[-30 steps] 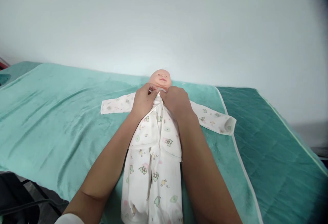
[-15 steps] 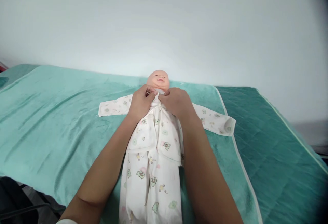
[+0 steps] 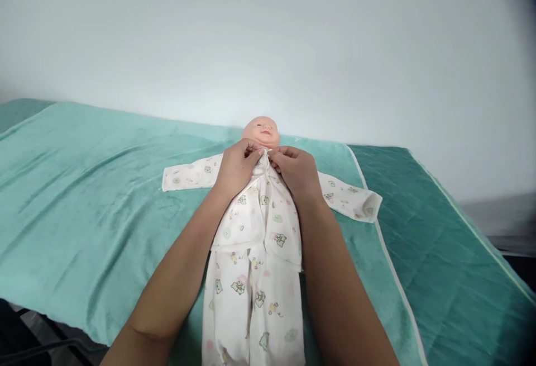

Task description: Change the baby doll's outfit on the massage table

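A baby doll (image 3: 261,130) lies on its back, head towards the wall. It wears a white printed baby shirt (image 3: 280,218) with the sleeves spread out to both sides, and matching printed trousers (image 3: 274,313). My left hand (image 3: 238,167) pinches the shirt's neckline just below the doll's chin. Close beside it, my right hand (image 3: 298,170) pinches the other front edge of the collar. Both sets of fingertips nearly meet at the neck. Any fastener there is too small to make out. The doll's hands are not visible at the cuffs.
A light green blanket (image 3: 104,204) with a pale edge covers the bed. Darker green quilted bedding (image 3: 435,243) shows on the right. A white wall (image 3: 268,42) rises behind the doll's head. Dark items and a cable (image 3: 46,346) lie at the lower left.
My right fingers have shifted slightly at the collar, and the neckline edges look drawn up between both hands. The view has moved a little; the doll lies as before.
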`<control>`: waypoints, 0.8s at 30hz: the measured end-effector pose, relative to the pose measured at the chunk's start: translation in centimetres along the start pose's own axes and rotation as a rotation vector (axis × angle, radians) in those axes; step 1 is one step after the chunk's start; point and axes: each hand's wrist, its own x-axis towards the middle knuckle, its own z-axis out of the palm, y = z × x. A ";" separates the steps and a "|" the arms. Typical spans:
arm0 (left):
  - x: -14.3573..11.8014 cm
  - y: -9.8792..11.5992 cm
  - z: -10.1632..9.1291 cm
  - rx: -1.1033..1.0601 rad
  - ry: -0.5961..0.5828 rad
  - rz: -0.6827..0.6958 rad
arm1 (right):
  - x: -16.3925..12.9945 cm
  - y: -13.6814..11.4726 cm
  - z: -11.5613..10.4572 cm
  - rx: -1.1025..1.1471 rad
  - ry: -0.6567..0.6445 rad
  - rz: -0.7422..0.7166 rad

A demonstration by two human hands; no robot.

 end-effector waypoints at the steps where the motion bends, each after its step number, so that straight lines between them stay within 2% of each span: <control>1: 0.0 -0.1 0.0 0.001 -0.008 0.004 | 0.0 0.0 0.0 0.002 0.003 0.002; 18: 0.8 -1.4 -0.1 -0.070 -0.054 -0.035 | -1.1 -0.9 0.4 -0.070 0.073 -0.009; 24: 0.9 -1.8 0.0 -0.141 -0.034 -0.053 | -1.2 -1.0 0.3 -0.091 0.042 -0.035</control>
